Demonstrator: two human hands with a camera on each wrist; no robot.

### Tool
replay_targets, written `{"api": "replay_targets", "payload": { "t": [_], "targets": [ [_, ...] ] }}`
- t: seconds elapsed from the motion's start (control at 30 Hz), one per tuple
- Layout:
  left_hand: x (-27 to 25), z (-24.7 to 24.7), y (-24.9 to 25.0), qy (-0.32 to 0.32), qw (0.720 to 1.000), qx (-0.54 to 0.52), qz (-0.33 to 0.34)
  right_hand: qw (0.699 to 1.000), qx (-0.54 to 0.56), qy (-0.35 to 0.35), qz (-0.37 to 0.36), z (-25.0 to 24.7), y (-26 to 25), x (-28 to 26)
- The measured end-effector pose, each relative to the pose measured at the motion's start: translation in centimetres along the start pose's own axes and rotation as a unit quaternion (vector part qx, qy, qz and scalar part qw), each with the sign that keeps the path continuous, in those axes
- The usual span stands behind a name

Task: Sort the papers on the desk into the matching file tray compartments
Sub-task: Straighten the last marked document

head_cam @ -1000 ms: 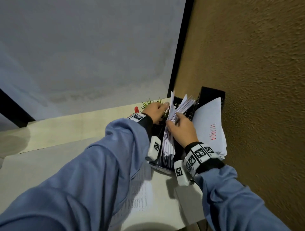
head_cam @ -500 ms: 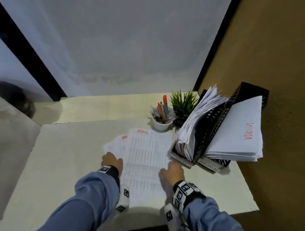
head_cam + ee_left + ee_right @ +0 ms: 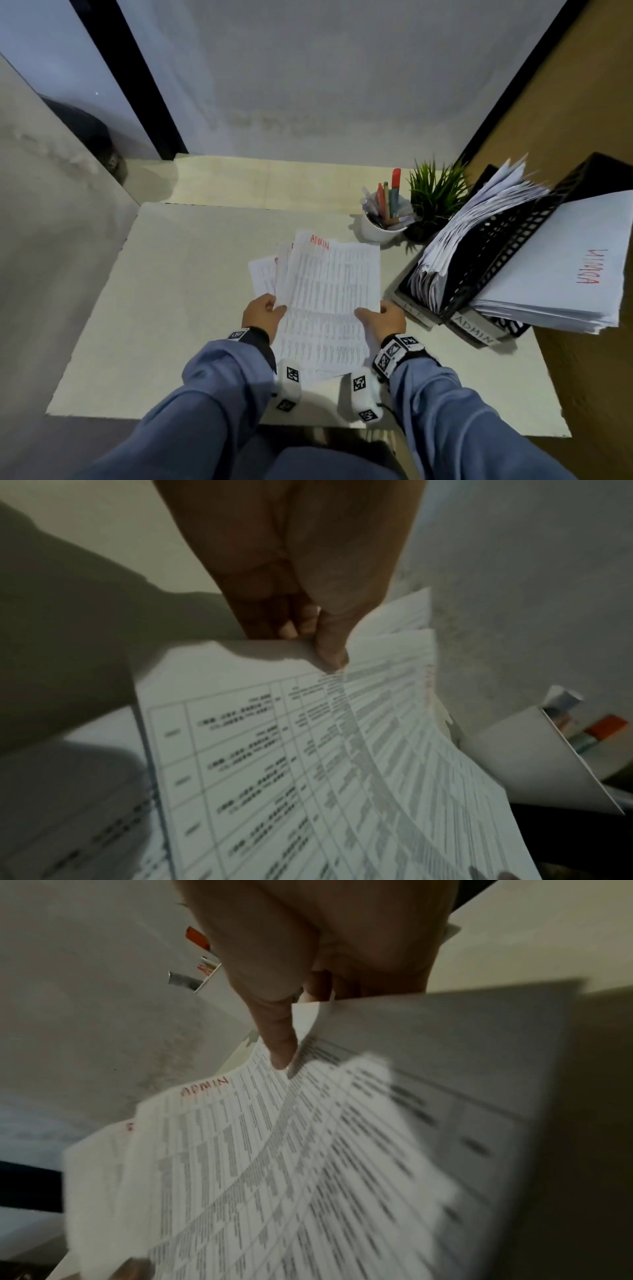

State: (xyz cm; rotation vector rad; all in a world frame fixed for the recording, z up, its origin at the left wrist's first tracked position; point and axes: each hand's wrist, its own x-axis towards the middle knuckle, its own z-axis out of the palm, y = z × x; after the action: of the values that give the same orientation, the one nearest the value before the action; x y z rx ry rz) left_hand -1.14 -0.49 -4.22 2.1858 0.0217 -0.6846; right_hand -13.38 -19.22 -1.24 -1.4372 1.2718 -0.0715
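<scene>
The desk is a pale cream slab with a rough, chipped near edge, lying under and all around the hands. Beyond the hands a lighter ledge runs along the foot of a grey, mottled wall. A black post slants up that wall to the far left of the hands, with a bluish pane beside it. A thinner black strip marks the corner to the far right. Right of the hands stands a brown, grainy wall. Left of the hands rises a pale panel. The light is dim and cool, with soft shadows near the desk's front edge.
</scene>
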Motion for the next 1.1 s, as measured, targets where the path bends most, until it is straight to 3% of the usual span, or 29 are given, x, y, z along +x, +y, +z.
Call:
{"api": "replay_targets", "payload": {
  "t": [0.13, 0.23, 0.33, 0.47, 0.63, 0.73, 0.83, 1.03, 1.1],
  "targets": [
    [-0.2, -1.6, -0.9, -0.01, 0.996, -0.081, -0.027, 0.999, 0.016, -0.005, -0.031, -0.1, -0.7, 0.8],
    [0.0, -2.8, -1.3, 0.022, 0.994, -0.103, -0.022, 0.999, -0.006, -0.052, -0.013, -0.7, -1.3, 0.9],
    [0.1, -4.2, -1.2, 0.052, 0.991, -0.125, -0.016, 0.999, 0.01, -0.051, 0.01, -1.7, -0.7, 1.4],
    [0.4, -4.7, -1.0, 0.023, 0.987, -0.162, -0.008, 0.996, 0.043, -0.053, 0.059, -2.4, 0.6, 2.0],
    [0.5, -4.1, -0.3, 0.014, 0.97, -0.227, -0.085, 0.99, 0.106, -0.08, 0.049, -2.0, 0.5, 1.7],
    [-1.0, -3.7, 1.4, -0.034, 0.972, -0.215, -0.09, 0.981, 0.151, -0.111, 0.051, -1.2, 1.0, 2.0],
    [-2.0, -3.1, 2.4, -0.068, 0.964, -0.245, -0.082, 0.983, 0.151, -0.079, 0.062, -0.9, 0.4, 1.3],
    [-0.6, -2.6, 1.9, 0.132, 0.967, -0.181, -0.118, 0.994, 0.055, -0.052, 0.077, -1.2, -0.1, 0.9],
    [-0.4, -2.8, 1.9, 0.134, 0.967, -0.157, -0.146, 0.993, 0.085, -0.039, 0.067, -0.9, 0.1, 0.9]
  ]
}}
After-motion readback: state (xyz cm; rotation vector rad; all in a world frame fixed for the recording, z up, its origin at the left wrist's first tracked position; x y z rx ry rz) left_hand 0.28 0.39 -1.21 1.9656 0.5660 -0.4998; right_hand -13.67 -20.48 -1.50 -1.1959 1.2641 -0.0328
